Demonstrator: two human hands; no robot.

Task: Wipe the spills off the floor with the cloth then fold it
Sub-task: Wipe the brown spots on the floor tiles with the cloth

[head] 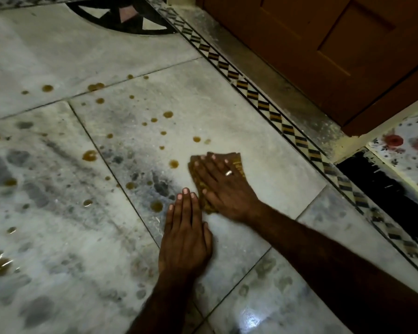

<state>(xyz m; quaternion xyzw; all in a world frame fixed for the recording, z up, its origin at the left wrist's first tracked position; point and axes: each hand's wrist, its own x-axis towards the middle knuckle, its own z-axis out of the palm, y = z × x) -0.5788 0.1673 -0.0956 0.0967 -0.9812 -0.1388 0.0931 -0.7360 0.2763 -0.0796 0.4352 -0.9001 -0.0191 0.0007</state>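
Observation:
A small brown-yellow cloth (pixel 238 162) lies flat on the white marble floor (pixel 227 104). My right hand (pixel 223 186), with a ring on one finger, presses down on the cloth with straight, spread fingers and covers most of it. My left hand (pixel 187 233) lies flat on the bare floor just beside and nearer to me, fingers straight, fingertips close to the cloth's near edge. Several brown spill drops dot the floor to the left and beyond the cloth, such as one drop (pixel 173 163) next to the cloth, another drop (pixel 156 205) by my left fingertips, and a puddle (pixel 89 155) further left.
A patterned tile border (pixel 270 112) runs diagonally at the right. Behind it stands a brown wooden door (pixel 336 56). A floral-covered surface (pixel 410 150) sits at the far right edge. A dark inlay pattern (pixel 121 18) marks the floor at the top.

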